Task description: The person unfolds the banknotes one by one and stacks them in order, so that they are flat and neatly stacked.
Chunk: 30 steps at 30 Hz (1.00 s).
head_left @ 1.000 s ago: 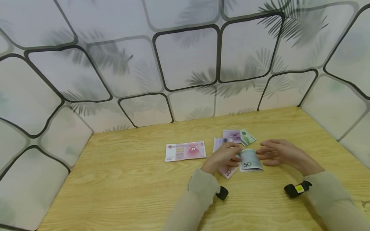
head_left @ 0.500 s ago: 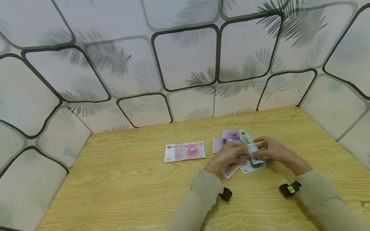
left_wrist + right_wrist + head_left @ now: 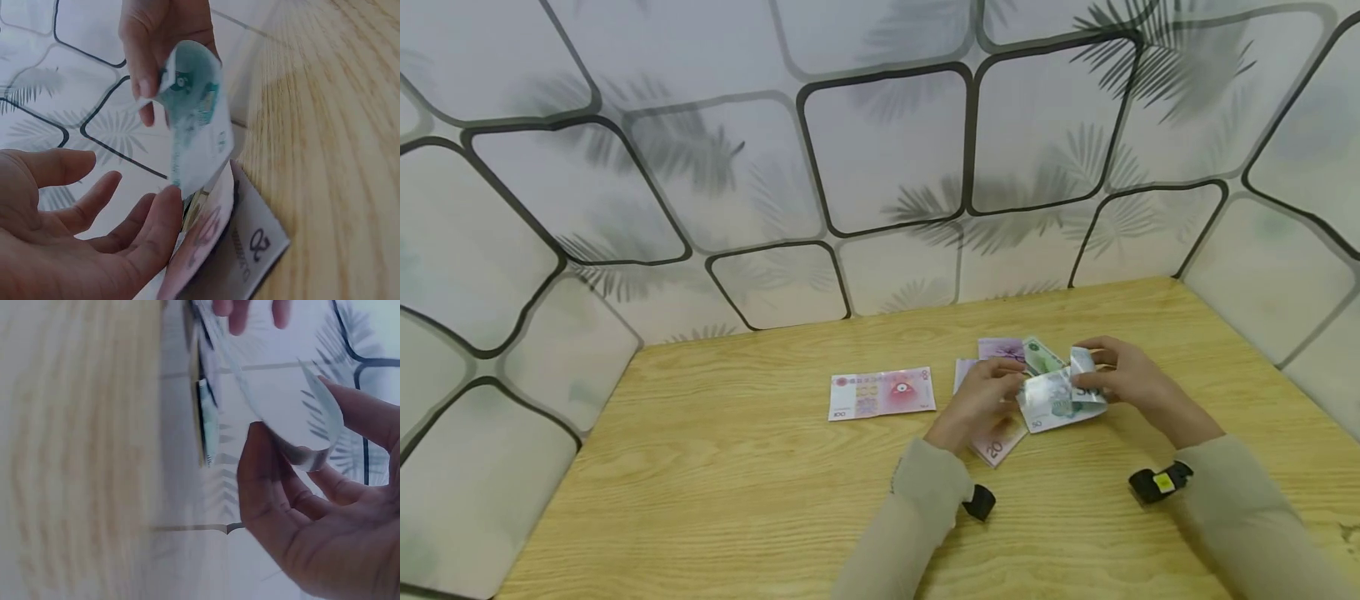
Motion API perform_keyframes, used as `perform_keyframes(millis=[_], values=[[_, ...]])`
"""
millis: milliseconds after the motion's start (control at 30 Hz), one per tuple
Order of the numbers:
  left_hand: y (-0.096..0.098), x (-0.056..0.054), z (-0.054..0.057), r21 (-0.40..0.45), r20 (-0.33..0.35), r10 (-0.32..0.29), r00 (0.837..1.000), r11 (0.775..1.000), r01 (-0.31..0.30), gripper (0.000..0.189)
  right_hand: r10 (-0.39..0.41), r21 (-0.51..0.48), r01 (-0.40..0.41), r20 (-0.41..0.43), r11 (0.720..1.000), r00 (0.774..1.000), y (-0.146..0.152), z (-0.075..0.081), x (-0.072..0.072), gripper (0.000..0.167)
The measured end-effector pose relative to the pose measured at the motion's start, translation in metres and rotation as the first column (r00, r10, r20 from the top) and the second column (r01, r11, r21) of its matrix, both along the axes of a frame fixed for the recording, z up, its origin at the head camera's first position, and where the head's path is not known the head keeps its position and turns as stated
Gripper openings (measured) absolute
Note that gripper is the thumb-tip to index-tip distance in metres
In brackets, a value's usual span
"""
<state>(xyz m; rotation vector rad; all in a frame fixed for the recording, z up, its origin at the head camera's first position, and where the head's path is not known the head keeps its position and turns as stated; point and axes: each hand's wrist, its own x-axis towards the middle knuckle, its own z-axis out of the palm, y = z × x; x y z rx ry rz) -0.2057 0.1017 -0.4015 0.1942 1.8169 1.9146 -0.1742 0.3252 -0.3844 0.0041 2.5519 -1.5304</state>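
Banknote (50) (image 3: 1048, 403), curled, pinched by R hand (image 3: 1133, 383) fingers; L hand (image 3: 981, 402) fingers spread. Step: prob. folding/unfolding; next likely needs L grip.

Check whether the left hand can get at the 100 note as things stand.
Probably yes: the left hand looks relaxed, and the 100 note lies uncovered to its left, with only tabletop between them.

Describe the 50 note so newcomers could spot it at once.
Over the wooden table's right half, find the right hand. It pinches the 50 note, pale blue-green with one end curled over, unlike the flat pink 100 note further left.
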Motion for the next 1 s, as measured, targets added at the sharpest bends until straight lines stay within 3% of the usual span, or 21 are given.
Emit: perform_keyframes(millis=[167, 300, 567, 733, 1000], values=[[0.0, -0.001, 0.0, -0.021, 0.002, 0.017, 1.0, 1.0, -0.017, 0.027, -0.021, -0.148, 0.017, -0.023, 0.989, 1.0, 0.006, 0.002, 0.001, 0.071], [0.0, 0.0, 0.001, -0.008, 0.014, 0.027, 1.0, 1.0, -0.027, 0.028, -0.029, -0.293, 0.015, -0.042, 0.956, 0.999, 0.007, 0.001, 0.0, 0.066], [-0.001, -0.002, 0.003, 0.058, -0.006, 0.061, 0.998, 0.996, -0.061, 0.026, -0.005, -0.543, -0.03, -0.063, 0.839, 0.998, 0.009, 0.003, -0.001, 0.032], [-0.004, -0.002, 0.004, -0.02, -0.114, 0.078, 0.99, 0.997, -0.081, 0.027, 0.065, -0.637, -0.118, -0.105, 0.762, 0.992, 0.008, 0.0, -0.003, 0.032], [-0.013, -0.006, 0.006, 0.05, -0.165, 0.113, 0.98, 0.993, -0.106, 0.035, 0.222, -0.73, -0.253, -0.141, 0.635, 0.965, 0.003, 0.0, -0.008, 0.032]])
